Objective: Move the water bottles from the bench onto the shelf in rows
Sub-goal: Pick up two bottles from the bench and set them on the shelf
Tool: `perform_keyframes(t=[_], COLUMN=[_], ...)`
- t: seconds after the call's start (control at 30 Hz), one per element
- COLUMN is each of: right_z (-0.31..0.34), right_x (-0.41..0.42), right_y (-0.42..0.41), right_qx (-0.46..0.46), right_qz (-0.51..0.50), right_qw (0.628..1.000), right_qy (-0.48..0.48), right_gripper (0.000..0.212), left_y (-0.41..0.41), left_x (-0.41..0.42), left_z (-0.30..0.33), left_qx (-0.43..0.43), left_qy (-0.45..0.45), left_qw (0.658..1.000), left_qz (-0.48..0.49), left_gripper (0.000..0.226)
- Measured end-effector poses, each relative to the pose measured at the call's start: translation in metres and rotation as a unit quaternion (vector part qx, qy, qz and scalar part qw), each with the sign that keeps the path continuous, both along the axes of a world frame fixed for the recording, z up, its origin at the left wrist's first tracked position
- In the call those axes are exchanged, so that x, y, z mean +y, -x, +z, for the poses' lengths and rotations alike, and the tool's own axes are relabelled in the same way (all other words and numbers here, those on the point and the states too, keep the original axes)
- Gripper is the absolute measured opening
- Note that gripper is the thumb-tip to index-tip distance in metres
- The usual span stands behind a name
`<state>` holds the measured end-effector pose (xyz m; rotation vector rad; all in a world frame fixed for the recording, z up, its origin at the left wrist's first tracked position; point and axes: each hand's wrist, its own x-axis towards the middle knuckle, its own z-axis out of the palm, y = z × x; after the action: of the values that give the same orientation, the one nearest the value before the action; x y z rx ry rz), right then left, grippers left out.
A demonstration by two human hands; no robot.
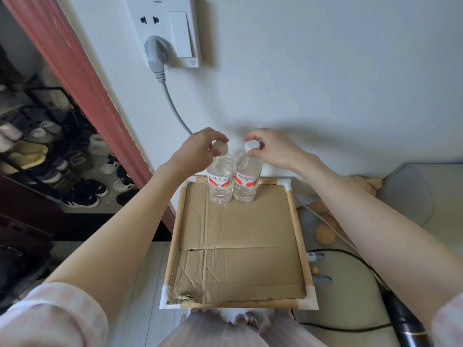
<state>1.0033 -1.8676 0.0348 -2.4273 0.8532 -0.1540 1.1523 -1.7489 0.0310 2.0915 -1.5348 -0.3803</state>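
Head view looked down on a shelf (238,246), a wooden-framed top lined with creased brown cardboard and taped white at the corners, set against a pale wall. Its near stretch lay bare, and only the far edge carried anything: two water bottles standing upright side by side, touching or nearly so, close to the wall. That suggested the first row had only just been started, with most of the shelf left to fill; the bench and any bottles waiting on it were out of sight, so how many remained could not be told. The left bottle (220,181) and the right bottle (246,180) were clear plastic, full of clear water, ribbed toward the base, each wrapped in a red and white label and topped with a white cap. The left hand (200,151) pinched the cap of the left bottle between curled fingers and thumb, and the right hand (273,149) pinched the cap of the right one the same way. Both bottles seemed to rest on the cardboard, though neither grip was yet released.
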Motion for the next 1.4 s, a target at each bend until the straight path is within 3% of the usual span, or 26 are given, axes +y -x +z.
perform_keyframes(t=[0.33,0.53,0.63,0.77,1.0,1.17,1.4], right_z=[-0.005,-0.004,-0.003,-0.004,-0.007,-0.007,-0.011], right_x=[0.009,0.011,0.006,0.005,0.003,0.003,0.013], right_y=[-0.003,0.000,0.000,-0.001,0.003,0.002,-0.001], right_qx=[-0.007,-0.016,-0.012,0.006,0.004,0.007,-0.073], right_qz=[-0.065,0.015,-0.020,-0.105,-0.011,-0.029,-0.058], right_qw=[0.995,1.000,1.000,0.992,1.000,1.000,0.996], right_qy=[0.078,0.005,0.009,0.071,-0.001,0.002,0.000], right_gripper=[0.040,0.034,0.029,0.039,0.039,0.037,0.027], left_y=[0.001,0.002,0.003,0.003,0.001,0.001,0.000], left_x=[-0.003,-0.001,-0.001,0.000,0.001,-0.001,0.003], left_z=[0.001,-0.002,-0.001,-0.002,-0.002,-0.003,-0.005], left_qx=[0.006,0.027,0.030,0.034,0.042,0.047,0.065], left_qy=[-0.009,0.002,0.003,0.006,0.015,0.011,0.023], left_qw=[0.999,0.998,0.998,0.998,0.998,0.998,0.997], left_qz=[0.044,0.050,0.049,0.048,0.048,0.041,0.034], left_gripper=[0.030,0.026,0.025,0.025,0.025,0.027,0.033])
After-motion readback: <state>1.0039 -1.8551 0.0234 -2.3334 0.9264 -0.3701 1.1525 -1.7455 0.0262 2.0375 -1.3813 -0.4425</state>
